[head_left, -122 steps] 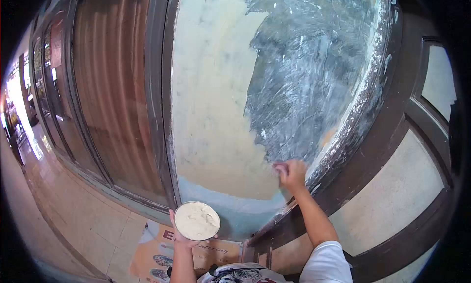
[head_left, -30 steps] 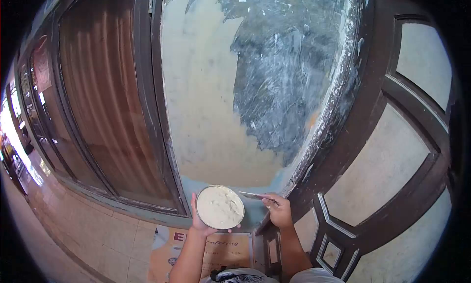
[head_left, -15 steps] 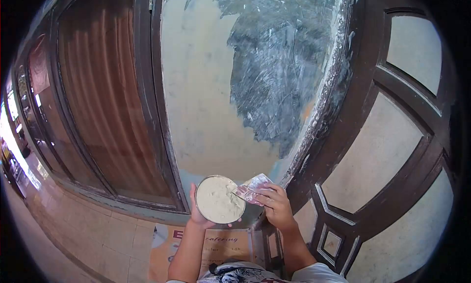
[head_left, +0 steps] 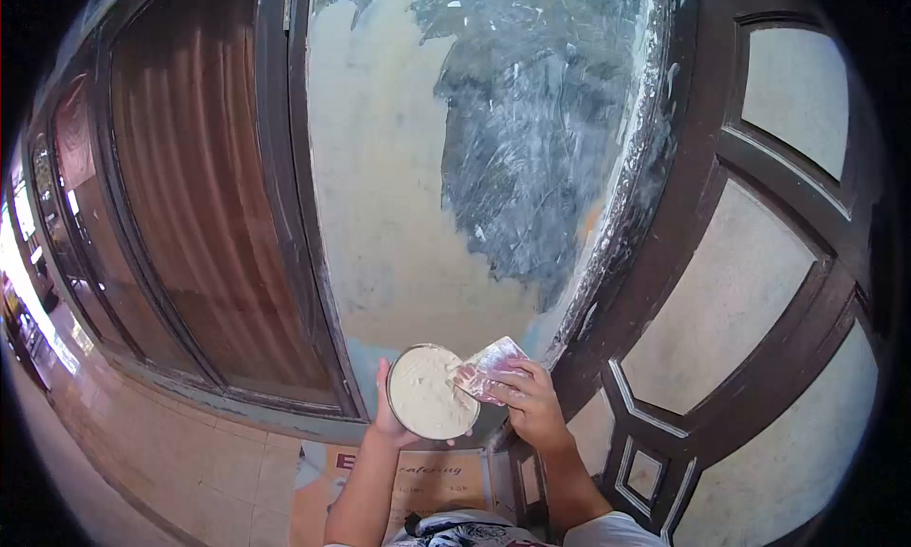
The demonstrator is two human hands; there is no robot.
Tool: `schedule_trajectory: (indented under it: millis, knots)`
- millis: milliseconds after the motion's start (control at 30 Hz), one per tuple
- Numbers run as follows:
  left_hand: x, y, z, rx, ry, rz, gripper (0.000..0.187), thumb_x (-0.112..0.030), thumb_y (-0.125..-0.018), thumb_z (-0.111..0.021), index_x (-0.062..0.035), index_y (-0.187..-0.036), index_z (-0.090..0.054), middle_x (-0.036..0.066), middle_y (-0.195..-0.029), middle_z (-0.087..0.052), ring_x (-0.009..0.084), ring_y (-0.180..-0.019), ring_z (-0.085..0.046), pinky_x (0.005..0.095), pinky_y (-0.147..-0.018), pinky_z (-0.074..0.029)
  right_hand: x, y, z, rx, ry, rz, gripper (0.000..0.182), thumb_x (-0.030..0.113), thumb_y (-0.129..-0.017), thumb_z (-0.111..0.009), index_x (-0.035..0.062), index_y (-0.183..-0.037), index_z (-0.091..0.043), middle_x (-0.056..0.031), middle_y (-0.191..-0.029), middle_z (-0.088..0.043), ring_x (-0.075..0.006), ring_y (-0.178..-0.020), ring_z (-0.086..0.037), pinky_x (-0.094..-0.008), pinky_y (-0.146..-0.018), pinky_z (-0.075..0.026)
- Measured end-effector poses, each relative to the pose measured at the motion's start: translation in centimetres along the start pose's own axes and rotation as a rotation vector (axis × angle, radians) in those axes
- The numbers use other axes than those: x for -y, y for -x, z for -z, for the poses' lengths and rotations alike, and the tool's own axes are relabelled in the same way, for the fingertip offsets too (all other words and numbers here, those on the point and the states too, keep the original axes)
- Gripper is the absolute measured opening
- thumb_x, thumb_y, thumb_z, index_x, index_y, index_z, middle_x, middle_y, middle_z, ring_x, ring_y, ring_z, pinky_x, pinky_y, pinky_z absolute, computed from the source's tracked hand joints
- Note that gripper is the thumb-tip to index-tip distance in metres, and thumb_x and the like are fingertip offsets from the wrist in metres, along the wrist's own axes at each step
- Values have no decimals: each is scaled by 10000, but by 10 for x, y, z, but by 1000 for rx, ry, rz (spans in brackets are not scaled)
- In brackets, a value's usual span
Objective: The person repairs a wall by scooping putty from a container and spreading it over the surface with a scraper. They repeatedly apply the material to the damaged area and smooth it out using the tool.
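My left hand point(head_left: 387, 416) holds a round container of pale cream paste point(head_left: 432, 395) from its left side and underneath. A flat, paste-smeared scraper point(head_left: 493, 367), pinkish and whitish, is gripped by my right hand point(head_left: 533, 400). Its left edge dips into the paste at the container's right side. Ahead stands a wall panel, its left and lower part coated in smooth beige point(head_left: 370, 186) and its upper right part a rough, streaked grey-blue point(head_left: 522, 158).
A dark-framed window with a brown curtain point(head_left: 190, 167) is on the left. On the right is a dark wooden door point(head_left: 655, 348) with pale panels. A printed banner point(head_left: 318, 481) lies on the tiled floor point(head_left: 209, 452) below my arms.
The container has shifted slightly right and down in the view. The scraper's edge sits at a slightly different place in the paste. Both hands keep their hold.
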State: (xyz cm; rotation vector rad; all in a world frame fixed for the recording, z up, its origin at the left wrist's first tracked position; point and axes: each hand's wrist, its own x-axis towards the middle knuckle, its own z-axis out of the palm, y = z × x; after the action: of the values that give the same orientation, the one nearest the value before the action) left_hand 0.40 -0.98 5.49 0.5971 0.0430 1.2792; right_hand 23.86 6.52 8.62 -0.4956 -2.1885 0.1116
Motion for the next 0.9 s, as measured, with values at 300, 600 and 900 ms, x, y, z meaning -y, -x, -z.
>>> schedule_trajectory:
  millis: [300, 600, 900]
  knots:
    - [8, 1, 11, -2, -50, 12, 1066, -916, -842, -214, -110, -1524, -356, 246, -1400, -552, 560, -991, -662, 607, -608, -610, 1, 6, -5, -4, -38, -9, 318, -55, -750, -671, 125, -979, -799, -57, -1118, -728, -327, -1175, -595, -441, -1041, -465]
    - [15, 4, 19, -57, -52, 33, 1062, -923, -832, -242, -142, -1544, -347, 232, -1458, -506, 571, -1075, -627, 648, -657, -600, 5, 8, -6, -29, -96, -32, 341, -69, -760, -621, 113, -991, -795, -65, -1119, -725, -341, -1171, -594, -454, -1047, -462]
    - [23, 15, 28, -31, 48, 22, 1055, -933, -821, -243, -181, -1555, -342, 222, -1476, -499, 589, -1094, -612, 682, -659, -580, 8, 13, -5, -85, 15, -80, 343, -79, -731, -623, 81, -995, -774, -59, -1099, -733, -300, -1093, -627, -428, -958, -453]
